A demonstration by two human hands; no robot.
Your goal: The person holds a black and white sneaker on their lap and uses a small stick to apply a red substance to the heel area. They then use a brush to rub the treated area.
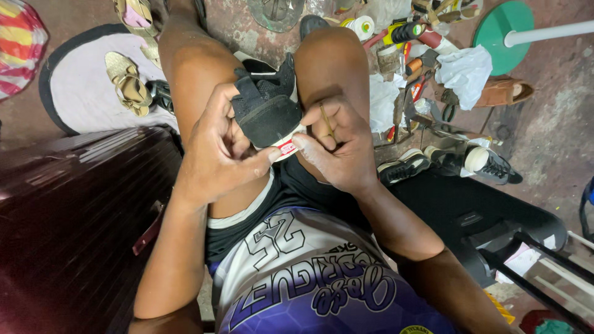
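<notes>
A black shoe (267,105) with a white sole edge and a small red heel tag rests between my knees, heel toward me. My left hand (218,151) grips its left side, thumb pressed against the heel tag. My right hand (337,145) pinches the heel from the right and also carries a thin stick-like tool (326,119) between its fingers. Both hands touch the shoe at the heel.
A dark maroon hard case (68,216) lies at my left. Gold sandals (128,83) sit on a white mat at upper left. Tools, bottles, tape and white rags (414,74) crowd the floor at upper right, with black-and-white sneakers (458,162) and a green round stand base (498,34).
</notes>
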